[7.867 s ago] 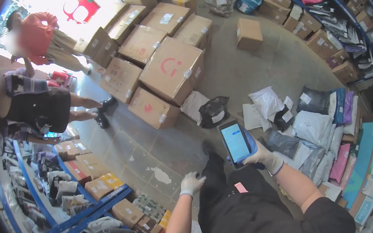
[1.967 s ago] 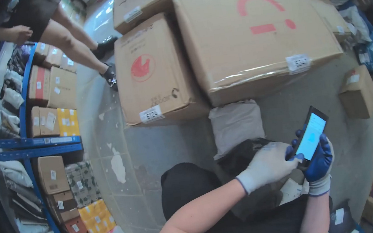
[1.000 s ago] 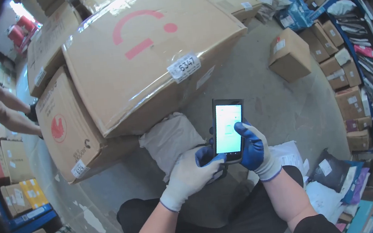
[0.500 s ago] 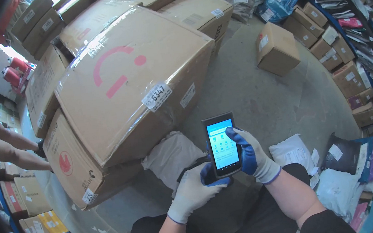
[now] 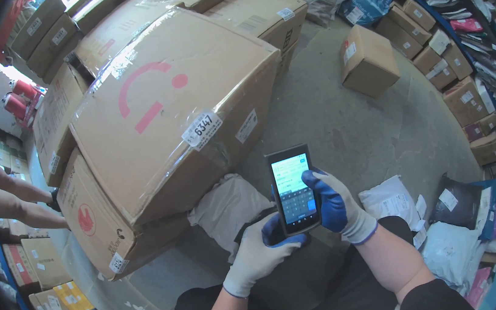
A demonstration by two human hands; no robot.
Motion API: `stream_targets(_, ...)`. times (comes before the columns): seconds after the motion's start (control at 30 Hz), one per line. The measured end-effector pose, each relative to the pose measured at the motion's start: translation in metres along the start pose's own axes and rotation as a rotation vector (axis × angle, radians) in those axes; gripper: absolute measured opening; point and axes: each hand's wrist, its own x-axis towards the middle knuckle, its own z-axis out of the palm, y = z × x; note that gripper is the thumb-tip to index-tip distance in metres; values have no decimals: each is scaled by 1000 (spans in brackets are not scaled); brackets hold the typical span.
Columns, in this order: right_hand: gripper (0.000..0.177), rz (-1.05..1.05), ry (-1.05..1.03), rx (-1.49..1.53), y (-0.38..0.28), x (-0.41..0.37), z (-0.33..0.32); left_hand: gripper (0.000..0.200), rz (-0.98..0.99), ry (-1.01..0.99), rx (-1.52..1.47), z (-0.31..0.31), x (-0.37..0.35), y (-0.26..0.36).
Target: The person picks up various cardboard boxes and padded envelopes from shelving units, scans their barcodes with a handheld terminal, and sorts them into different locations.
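A black smartphone (image 5: 290, 177) stands nearly upright before me, its lit screen showing lines of text above a dark keypad. My left hand (image 5: 258, 254), in a white glove with blue-coated fingers, is closed around the lower left corner. Along the right edge my right hand (image 5: 343, 211), gloved alike, grips the phone with its thumb at the side of the screen. The fingers behind the phone are mostly hidden. A grey-white parcel bag (image 5: 227, 209) lies on the floor just left of the phone.
Large taped cartons (image 5: 162, 103), one labelled 6347, fill the left. A smaller box (image 5: 367, 60) sits on the floor (image 5: 328, 109). Mailing bags (image 5: 391, 200) lie at my right, beside shelves (image 5: 454, 33) of parcels. Another person's legs (image 5: 27, 207) show at far left.
The phone's screen has switched from a page of icons to one with text and a keypad. My right thumb has shifted slightly; both hands still hold the phone.
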Motion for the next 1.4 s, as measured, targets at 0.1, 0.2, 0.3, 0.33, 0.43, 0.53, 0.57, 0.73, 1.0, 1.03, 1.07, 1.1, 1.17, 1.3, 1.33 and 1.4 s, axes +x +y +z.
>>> stream_targets(0.1, 56, -4, -34, -34, -4, -7, 0, 53, 34, 30, -95, -1, 0, -3)
stream_targets(0.2, 62, 3, -45, -121, -15, -10, 4, 51, 59, 45, -144, -3, 3, -3)
stream_targets(0.3, 69, 44, -33, -157, -18, -12, 5, 52, 68, 34, -146, -4, 3, -2)
stream_targets(0.33, 71, 60, -17, -163, -17, -11, 5, 51, 67, 31, -141, -5, 4, -2)
stream_targets(0.43, 72, 96, 42, -198, -17, -10, 7, 51, 64, 47, -125, -4, 4, 0)
stream_targets(0.53, 75, 92, 38, -230, -13, -6, 5, 49, 73, 69, -93, -3, 5, -1)
stream_targets(0.57, 76, 92, 33, -236, -12, -5, 5, 49, 74, 75, -87, -3, 5, -2)
stream_targets(0.73, 73, -18, 37, -272, -2, 1, 5, 50, 114, 76, 14, -4, 7, -8)
stream_targets(1.0, 71, 0, 62, -301, -4, 4, 9, 49, 99, 76, -7, -4, 10, -10)
stream_targets(1.03, 72, 10, 57, -286, -5, 4, 9, 49, 89, 78, -12, -4, 10, -10)
stream_targets(1.07, 72, 16, 55, -278, -4, 4, 7, 50, 83, 80, -15, -4, 9, -11)
stream_targets(1.1, 74, 4, 45, -289, -2, 5, 5, 51, 85, 79, -18, -4, 9, -11)
stream_targets(1.17, 77, -15, 31, -305, 1, 6, 1, 52, 87, 76, -22, -4, 10, -12)
stream_targets(1.3, 76, -28, 52, -333, 0, 4, 4, 52, 93, 67, 5, -4, 10, -12)
stream_targets(1.33, 75, -24, 52, -329, 1, 4, 4, 52, 82, 69, 6, -4, 9, -11)
stream_targets(1.4, 76, 1, 51, -318, -3, 3, 4, 52, 65, 67, -10, -5, 9, -10)
